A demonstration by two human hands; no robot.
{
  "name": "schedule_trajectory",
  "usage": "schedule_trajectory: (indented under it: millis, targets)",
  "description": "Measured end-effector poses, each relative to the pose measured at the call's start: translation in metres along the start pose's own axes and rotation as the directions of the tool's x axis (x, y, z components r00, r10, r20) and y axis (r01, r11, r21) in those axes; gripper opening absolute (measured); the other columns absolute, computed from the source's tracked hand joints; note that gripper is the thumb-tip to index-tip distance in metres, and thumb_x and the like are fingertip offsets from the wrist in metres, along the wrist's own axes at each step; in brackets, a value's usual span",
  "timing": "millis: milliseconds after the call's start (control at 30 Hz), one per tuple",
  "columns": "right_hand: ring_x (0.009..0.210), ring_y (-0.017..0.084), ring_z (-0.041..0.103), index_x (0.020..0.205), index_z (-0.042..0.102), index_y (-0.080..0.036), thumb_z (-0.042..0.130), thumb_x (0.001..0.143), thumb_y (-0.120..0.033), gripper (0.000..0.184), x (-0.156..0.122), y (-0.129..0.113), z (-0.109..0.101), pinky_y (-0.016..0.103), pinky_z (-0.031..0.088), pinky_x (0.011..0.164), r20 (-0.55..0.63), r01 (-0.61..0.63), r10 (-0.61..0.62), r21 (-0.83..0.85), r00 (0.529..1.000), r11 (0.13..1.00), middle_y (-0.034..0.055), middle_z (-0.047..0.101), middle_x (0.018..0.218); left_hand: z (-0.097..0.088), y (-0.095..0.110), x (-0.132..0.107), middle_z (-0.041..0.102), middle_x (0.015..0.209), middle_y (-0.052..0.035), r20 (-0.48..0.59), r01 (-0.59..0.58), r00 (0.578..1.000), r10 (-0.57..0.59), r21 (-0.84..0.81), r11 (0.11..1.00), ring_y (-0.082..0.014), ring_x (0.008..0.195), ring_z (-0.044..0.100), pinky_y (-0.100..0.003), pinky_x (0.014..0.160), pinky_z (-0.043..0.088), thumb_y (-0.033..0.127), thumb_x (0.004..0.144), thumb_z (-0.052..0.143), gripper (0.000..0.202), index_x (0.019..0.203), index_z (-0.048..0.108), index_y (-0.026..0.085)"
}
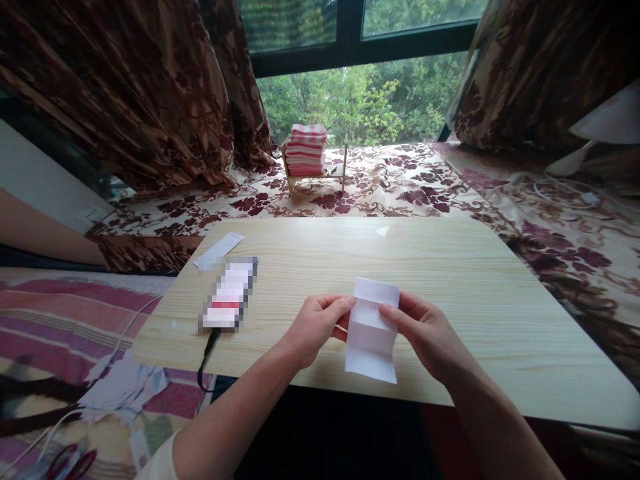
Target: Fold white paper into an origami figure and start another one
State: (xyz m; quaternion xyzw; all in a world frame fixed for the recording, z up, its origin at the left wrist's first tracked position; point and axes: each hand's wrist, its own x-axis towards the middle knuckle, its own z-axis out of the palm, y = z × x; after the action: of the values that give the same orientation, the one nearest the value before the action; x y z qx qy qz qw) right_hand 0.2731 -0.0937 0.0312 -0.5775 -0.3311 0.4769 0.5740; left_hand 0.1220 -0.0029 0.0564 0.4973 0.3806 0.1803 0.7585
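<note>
While fingers [343,307] hold paper [371,345], phone screen [229,290] illegibly pixelated

On a pale wood-grain table [500,293], a white slip [220,249] and a phone [231,290].

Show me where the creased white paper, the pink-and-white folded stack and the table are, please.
White paper [371,333]: head view, on the middle of the creased sheet.
Folded stack [306,152]: head view, on the middle of its front side.
Table [465,267]: head view, on a bare part of its wood-grained top.
</note>
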Motion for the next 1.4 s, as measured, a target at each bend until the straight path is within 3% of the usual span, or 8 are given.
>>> schedule_trajectory:
  millis: [467, 633, 767, 867, 933, 1000, 1067, 1400]
  targets:
    - [0.062, 0.015, 0.06, 0.085, 0.07, -0.017, 0.068, 0.072, -0.041, 0.028, 0.015, -0.012, -0.001, 0.024, 0.045, 0.054, 0.054, -0.011, 0.023, -0.217, 0.998, 0.976, 0.0018, 0.069, 0.073, -0.007, 0.001, 0.008, 0.053, 0.053, 0.0003, 0.05, -0.062, 0.998, 0.049, 0.281, 0.958, -0.0096, 0.051, 0.045, -0.021, 0.049, 0.033, 0.033, 0.07, 0.059, 0.024, 0.057, 0.066, 0.013]
    - [0.063, 0.014, 0.059, 0.081, 0.066, -0.017, 0.057, 0.08, -0.032, 0.018, 0.022, 0.001, 0.002, 0.023, 0.044, 0.053, 0.156, 0.215, -0.154, -0.541, 0.976, 0.813, 0.0004, 0.066, 0.071, -0.013, -0.003, 0.016, 0.048, 0.046, 0.0019, 0.084, -0.115, 0.993, 0.085, 0.467, 0.877, -0.0102, 0.045, 0.039, -0.023, 0.045, 0.025, 0.032, 0.072, 0.057, 0.028, 0.051, 0.063, 0.015]
    - [0.062, 0.014, 0.054, 0.077, 0.066, -0.02, 0.055, 0.08, -0.026, 0.013, 0.026, 0.012, 0.004, 0.024, 0.04, 0.055, 0.176, 0.248, -0.175, -0.663, 0.969, 0.707, -0.0017, 0.062, 0.067, -0.024, -0.008, 0.015, 0.057, 0.056, -0.0013, 0.056, -0.19, 0.979, 0.197, 0.604, 0.774, -0.0157, 0.058, 0.049, -0.026, 0.055, 0.032, 0.025, 0.074, 0.058, 0.021, 0.057, 0.068, 0.016]
    - [0.064, 0.015, 0.053, 0.076, 0.065, -0.021, 0.054, 0.079, -0.023, 0.011, 0.027, 0.016, 0.005, 0.026, 0.038, 0.059, 0.185, 0.263, -0.187, -0.733, 0.965, 0.628, -0.0011, 0.061, 0.069, -0.033, -0.013, 0.007, 0.064, 0.08, -0.0065, 0.053, -0.282, 0.93, 0.363, 0.736, 0.616, -0.0208, 0.079, 0.054, -0.03, 0.072, 0.037, 0.023, 0.082, 0.053, 0.021, 0.078, 0.072, 0.018]
    - [0.068, 0.016, 0.054, 0.077, 0.064, -0.022, 0.054, 0.08, -0.022, 0.01, 0.029, 0.017, 0.005, 0.028, 0.037, 0.061, 0.201, 0.277, -0.193, -0.762, 0.96, 0.585, 0.0001, 0.062, 0.072, -0.036, -0.017, 0.001, 0.063, 0.091, -0.009, 0.2, -0.391, 0.867, 0.457, 0.841, 0.374, -0.0225, 0.088, 0.054, -0.033, 0.08, 0.038, 0.022, 0.086, 0.048, 0.024, 0.09, 0.072, 0.019]
    - [0.073, 0.018, 0.056, 0.081, 0.064, -0.022, 0.054, 0.08, -0.021, 0.01, 0.03, 0.018, 0.005, 0.029, 0.039, 0.064, 0.22, 0.293, -0.196, -0.776, 0.956, 0.558, 0.0017, 0.064, 0.079, -0.038, -0.022, -0.001, 0.063, 0.094, -0.0102, 0.373, -0.472, 0.814, 0.446, 0.872, 0.132, -0.0232, 0.091, 0.053, -0.035, 0.081, 0.038, 0.021, 0.089, 0.045, 0.027, 0.097, 0.07, 0.019]
    - [0.079, 0.019, 0.057, 0.085, 0.064, -0.022, 0.054, 0.081, -0.02, 0.011, 0.031, 0.018, 0.006, 0.03, 0.04, 0.069, 0.244, 0.315, -0.201, -0.787, 0.949, 0.531, 0.0032, 0.065, 0.086, -0.038, -0.026, -0.001, 0.063, 0.095, -0.0106, 0.457, -0.498, 0.796, 0.397, 0.867, 0.0, -0.0237, 0.091, 0.052, -0.037, 0.081, 0.039, 0.022, 0.09, 0.044, 0.027, 0.102, 0.068, 0.018]
    - [0.081, 0.02, 0.053, 0.083, 0.068, -0.018, 0.05, 0.09, -0.018, 0.019, 0.018, 0.017, 0.013, 0.032, 0.042, 0.072, 0.439, 0.554, -0.447, -0.815, 0.779, 0.166, 0.0067, 0.064, 0.086, -0.04, -0.034, 0.002, 0.061, 0.097, -0.0071, 0.483, -0.464, 0.778, 0.401, 0.873, -0.152, -0.023, 0.093, 0.049, -0.038, 0.083, 0.039, 0.026, 0.092, 0.044, 0.028, 0.111, 0.064, 0.021]
